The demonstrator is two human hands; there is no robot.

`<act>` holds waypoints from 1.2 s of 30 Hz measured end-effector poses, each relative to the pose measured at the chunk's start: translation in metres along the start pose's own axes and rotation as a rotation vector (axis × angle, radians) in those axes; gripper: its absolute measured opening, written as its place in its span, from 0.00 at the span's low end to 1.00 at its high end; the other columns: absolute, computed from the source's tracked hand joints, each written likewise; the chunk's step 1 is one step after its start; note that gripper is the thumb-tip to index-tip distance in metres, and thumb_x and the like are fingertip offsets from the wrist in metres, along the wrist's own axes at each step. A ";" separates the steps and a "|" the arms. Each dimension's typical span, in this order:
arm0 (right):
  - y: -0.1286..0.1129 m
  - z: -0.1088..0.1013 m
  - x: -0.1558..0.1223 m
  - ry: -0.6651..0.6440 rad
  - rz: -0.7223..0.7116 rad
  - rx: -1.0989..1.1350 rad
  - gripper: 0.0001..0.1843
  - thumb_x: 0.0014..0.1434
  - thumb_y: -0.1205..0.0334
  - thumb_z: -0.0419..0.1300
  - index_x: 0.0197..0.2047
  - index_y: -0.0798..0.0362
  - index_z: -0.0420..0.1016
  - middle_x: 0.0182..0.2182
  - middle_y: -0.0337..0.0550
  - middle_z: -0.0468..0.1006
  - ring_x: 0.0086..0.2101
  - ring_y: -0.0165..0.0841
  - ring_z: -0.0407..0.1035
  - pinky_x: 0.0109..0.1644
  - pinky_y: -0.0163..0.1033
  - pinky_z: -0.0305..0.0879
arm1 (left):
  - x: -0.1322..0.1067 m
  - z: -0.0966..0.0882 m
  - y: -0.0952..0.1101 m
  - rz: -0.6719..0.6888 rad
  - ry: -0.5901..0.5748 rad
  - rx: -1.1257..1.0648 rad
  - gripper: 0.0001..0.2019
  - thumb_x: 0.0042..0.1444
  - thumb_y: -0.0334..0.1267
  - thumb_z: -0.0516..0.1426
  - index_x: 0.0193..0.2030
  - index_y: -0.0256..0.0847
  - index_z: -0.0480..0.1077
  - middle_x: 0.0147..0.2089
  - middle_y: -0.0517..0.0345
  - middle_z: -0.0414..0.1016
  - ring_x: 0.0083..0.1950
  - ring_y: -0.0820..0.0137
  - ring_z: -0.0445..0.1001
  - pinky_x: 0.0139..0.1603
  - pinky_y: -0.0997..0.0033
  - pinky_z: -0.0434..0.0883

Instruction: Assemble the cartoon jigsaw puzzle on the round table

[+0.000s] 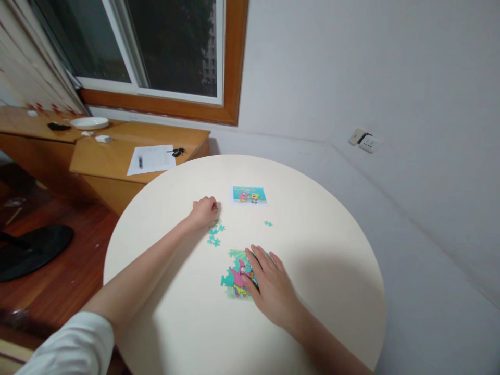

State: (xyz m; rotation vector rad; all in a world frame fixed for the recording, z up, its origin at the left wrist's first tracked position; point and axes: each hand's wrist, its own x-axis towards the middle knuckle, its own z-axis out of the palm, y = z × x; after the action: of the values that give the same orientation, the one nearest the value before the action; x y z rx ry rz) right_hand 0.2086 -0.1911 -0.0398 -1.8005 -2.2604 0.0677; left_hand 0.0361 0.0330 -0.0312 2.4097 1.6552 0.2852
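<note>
A partly assembled jigsaw puzzle (237, 278) with a pink cartoon starfish lies on the round table, its left edge uneven. My right hand (271, 281) rests over its right side with fingers stretched out, hiding that part. Farther up and to the left, my left hand (205, 212) is closed, fingertips pinched at a small puzzle piece (214, 207) that is mostly hidden. Just below that hand lie several loose teal puzzle pieces (213, 237). Two small joined-looking pieces (267, 223) sit apart to the right. Beyond them is a reference picture (250, 196) showing two cartoon figures.
The round cream table (324, 224) stands close to a white wall (351, 67) with a socket (368, 143). At the back left, a wooden cabinet (101, 164) carries a paper sheet (153, 158), keys (178, 152) and a white plate (89, 123) beneath a window.
</note>
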 end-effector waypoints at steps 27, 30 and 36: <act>0.041 0.005 0.058 0.104 0.003 0.116 0.18 0.61 0.64 0.50 0.53 0.55 0.71 0.54 0.55 0.71 0.55 0.41 0.64 0.60 0.51 0.57 | -0.063 -0.007 0.054 0.203 -0.338 -0.940 0.05 0.48 0.33 0.56 0.24 0.36 0.70 0.23 0.61 0.71 0.25 0.78 0.65 0.28 0.77 0.63; 0.044 0.008 0.054 0.103 0.001 0.171 0.18 0.62 0.64 0.50 0.54 0.55 0.70 0.55 0.54 0.70 0.56 0.41 0.63 0.62 0.52 0.56 | -0.064 -0.009 0.055 0.203 -0.394 -0.943 0.05 0.48 0.31 0.55 0.24 0.36 0.70 0.22 0.61 0.71 0.25 0.78 0.66 0.28 0.77 0.64; 0.047 0.007 0.055 0.102 0.009 0.220 0.18 0.62 0.64 0.50 0.54 0.55 0.70 0.54 0.54 0.71 0.56 0.41 0.63 0.61 0.52 0.57 | -0.064 -0.010 0.052 0.187 -0.463 -0.890 0.05 0.47 0.32 0.55 0.23 0.36 0.70 0.22 0.60 0.73 0.25 0.77 0.69 0.29 0.77 0.65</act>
State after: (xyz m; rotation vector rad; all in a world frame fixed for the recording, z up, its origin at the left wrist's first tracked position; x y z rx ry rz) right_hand 0.2409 -0.1264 -0.0461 -1.6611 -2.0855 0.2127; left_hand 0.0572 -0.0442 -0.0100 1.7506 0.8327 0.3578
